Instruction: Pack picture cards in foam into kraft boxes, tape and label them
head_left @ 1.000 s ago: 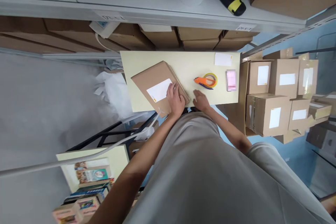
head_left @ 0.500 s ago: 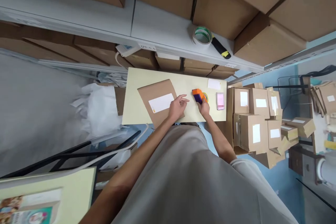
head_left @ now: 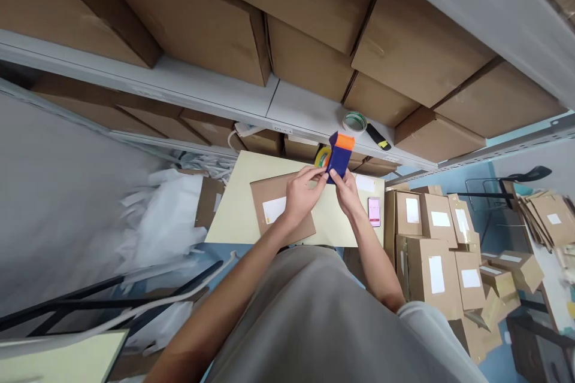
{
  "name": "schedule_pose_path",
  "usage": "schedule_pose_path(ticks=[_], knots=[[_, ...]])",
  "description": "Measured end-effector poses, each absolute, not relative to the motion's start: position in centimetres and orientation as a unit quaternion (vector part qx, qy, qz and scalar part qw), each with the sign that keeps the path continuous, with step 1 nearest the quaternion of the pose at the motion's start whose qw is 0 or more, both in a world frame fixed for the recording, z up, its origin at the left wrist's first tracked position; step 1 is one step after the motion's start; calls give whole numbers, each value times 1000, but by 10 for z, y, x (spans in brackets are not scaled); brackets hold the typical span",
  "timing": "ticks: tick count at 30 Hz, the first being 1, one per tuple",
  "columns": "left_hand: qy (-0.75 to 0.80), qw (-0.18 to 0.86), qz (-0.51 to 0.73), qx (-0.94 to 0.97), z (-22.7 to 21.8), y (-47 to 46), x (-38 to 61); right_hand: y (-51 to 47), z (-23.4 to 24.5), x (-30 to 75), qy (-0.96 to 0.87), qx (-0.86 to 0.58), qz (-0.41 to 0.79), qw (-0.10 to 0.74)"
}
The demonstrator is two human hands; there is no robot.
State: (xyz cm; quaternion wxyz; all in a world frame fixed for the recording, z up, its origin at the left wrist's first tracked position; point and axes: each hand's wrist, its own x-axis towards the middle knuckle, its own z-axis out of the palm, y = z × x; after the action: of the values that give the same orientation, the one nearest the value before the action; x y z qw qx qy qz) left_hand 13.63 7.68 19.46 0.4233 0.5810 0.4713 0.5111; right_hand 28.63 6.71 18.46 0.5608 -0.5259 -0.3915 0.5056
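Observation:
An orange and blue tape dispenser (head_left: 338,155) with a yellowish roll is raised above the pale yellow table (head_left: 229,215). My right hand (head_left: 348,193) is closed round its blue body from below. My left hand (head_left: 302,196) reaches in from the left, and its fingers pinch at the dispenser's front by the roll. Below my left hand a flat brown cardboard parcel (head_left: 269,194) with a white label (head_left: 273,209) lies on the table.
A pink phone (head_left: 374,210) and a white slip (head_left: 366,184) lie at the table's right end. Labelled cartons (head_left: 429,251) are stacked to the right. A tape roll (head_left: 354,122) and a black and yellow tool (head_left: 378,137) rest on the grey shelf above. White wrapping lies at the left.
My right hand took the tape dispenser off the table and lifted it. My left hand left the parcel and came up to the dispenser. The camera tilted up toward the shelves.

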Motion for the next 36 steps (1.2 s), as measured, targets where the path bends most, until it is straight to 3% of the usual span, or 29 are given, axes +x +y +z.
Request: schedule_pose_path(ticks=[2,6,12,14,20,24,26,32,36], knots=[[478,375,527,594,213,95,129,95,200,278,-448,-511,483,552],[472,375,539,588,222,130,114,164,219,274,-585,-522,380,491],[515,410,564,499,188,119,113,257,223,273,-740,-614,162,222],[517,444,559,472,175,107,116,273,221,269,-752,-623,127,176],[518,489,544,443,139,87,99,273,228,257,-748,-627,147,164],[562,481,494,457,102,78,75,210,198,270,-741,-597,97,293],[580,489,460,462,81,71,63,150,156,283,-691,-622,131,343],[610,520,361,476,26,66,40,-73,5,276,-351,-787,370,347],[624,474,330,527,-1,104,37,-144,-32,233,-49,-759,551,345]])
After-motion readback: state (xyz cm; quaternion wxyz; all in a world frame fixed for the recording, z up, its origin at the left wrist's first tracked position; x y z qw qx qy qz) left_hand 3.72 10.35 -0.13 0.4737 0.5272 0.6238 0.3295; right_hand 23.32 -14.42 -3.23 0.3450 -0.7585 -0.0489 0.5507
